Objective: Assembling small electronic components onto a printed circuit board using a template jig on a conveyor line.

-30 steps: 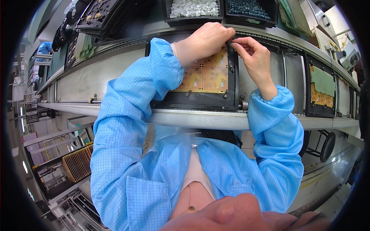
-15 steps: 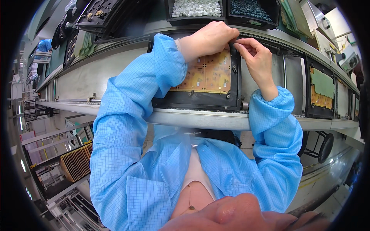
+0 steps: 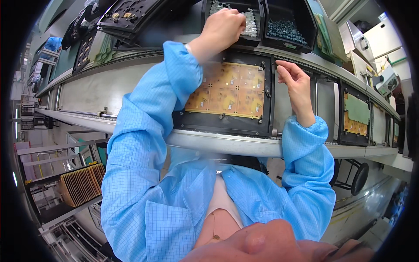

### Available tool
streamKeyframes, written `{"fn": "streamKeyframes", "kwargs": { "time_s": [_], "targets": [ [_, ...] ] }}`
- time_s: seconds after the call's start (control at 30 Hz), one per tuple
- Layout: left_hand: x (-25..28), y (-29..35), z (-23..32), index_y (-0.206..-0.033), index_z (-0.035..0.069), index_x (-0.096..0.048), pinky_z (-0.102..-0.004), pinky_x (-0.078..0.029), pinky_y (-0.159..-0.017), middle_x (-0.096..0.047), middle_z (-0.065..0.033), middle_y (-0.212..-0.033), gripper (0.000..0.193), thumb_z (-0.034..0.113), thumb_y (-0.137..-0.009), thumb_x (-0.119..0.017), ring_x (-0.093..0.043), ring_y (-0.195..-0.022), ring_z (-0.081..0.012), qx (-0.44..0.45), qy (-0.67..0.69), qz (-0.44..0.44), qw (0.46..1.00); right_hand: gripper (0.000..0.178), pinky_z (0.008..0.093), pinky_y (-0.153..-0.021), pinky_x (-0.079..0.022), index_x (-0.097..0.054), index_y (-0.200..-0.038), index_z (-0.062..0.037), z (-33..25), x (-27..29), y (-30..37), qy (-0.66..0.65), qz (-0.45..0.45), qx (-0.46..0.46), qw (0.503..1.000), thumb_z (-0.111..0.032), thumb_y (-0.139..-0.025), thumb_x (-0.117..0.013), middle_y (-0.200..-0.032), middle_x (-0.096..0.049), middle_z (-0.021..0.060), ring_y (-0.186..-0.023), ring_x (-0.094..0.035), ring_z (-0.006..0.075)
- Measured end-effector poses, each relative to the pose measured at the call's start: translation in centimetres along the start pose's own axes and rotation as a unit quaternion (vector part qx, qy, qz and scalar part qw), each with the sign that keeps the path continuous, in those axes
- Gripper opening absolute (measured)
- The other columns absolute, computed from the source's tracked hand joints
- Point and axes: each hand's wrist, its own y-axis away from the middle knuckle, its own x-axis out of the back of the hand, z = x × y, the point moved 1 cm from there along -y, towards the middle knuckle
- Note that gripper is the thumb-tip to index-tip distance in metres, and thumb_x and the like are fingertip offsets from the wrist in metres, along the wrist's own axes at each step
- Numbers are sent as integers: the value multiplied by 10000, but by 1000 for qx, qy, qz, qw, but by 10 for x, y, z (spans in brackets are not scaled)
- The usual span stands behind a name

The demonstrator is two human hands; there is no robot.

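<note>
My left hand (image 3: 220,32) reaches over the black bin of small white plastic parts (image 3: 250,24), its fingers curled down among them. The fingertips are hidden, so what they pinch does not show. Beside the upper right edge of a black carrier frame (image 3: 267,118), my right hand (image 3: 297,89) hovers with thumb and fingertips drawn together; anything between them is too small to make out. An orange-brown circuit board panel (image 3: 235,94) lies in that frame, held by small clamps. My left sleeve covers part of the panel's left side.
A second black bin holds small dark blue parts (image 3: 286,31). Along the conveyor rail (image 3: 231,146), another carrier with a green-covered board (image 3: 357,109) sits at right. Black trays (image 3: 126,17) are stacked at upper left. A rack of upright boards (image 3: 83,184) stands lower left.
My left hand has left the board's upper right corner and moved up and left to the white parts bin. My right hand has drawn slightly down and right, off the corner.
</note>
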Motion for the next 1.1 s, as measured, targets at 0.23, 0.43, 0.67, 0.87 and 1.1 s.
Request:
{"fn": "streamKeyframes", "kwargs": {
  "time_s": [0.23,0.43,0.67,0.87,1.1],
  "targets": [
    [-13,-29,-9,-866,71,-703,-421,-531,-796,-677,-124,-891,134,183,-794,-708,-654,-919,-320,36,-77,-263,961,309,306,-908,-574,-614,-1211,61,-4,10,6,-231,-40,-146,961,-56,-928,-658,-1106,-684,156,-973,-680,181],
    [-6,-17,-21,-864,48,-657,-406,-543,-702,-680,-135,-803,136,173,-836,-701,-664,-768,-320,-13,38,-107,993,317,298,-919,-565,-616,-1224,45,-5,17,9,-296,-105,-177,933,-46,-924,-660,-1137,-676,155,-992,-673,184],
    [37,23,14,-957,22,-688,-278,-541,-671,-707,-83,-817,125,127,-888,-694,-681,-741,-160,68,273,-100,955,281,300,-910,-553,-642,-1187,39,-17,13,0,-172,-105,-150,968,-40,-918,-665,-1109,-682,120,-968,-674,167],
    [40,71,27,-914,-3,-732,-268,-547,-686,-726,-73,-782,120,84,-835,-706,-698,-734,-128,179,431,-226,855,224,266,-877,-534,-682,-1117,38,-23,9,-8,37,-114,-92,988,-47,-911,-667,-1005,-708,88,-917,-674,145],
    [38,86,31,-944,-18,-716,-247,-563,-678,-732,-73,-803,124,46,-838,-707,-710,-748,-123,243,497,-269,789,172,246,-775,-536,-718,-1060,-5,-30,0,-7,262,-73,23,962,-27,-894,-678,-960,-723,68,-846,-668,110]
  ]
}}
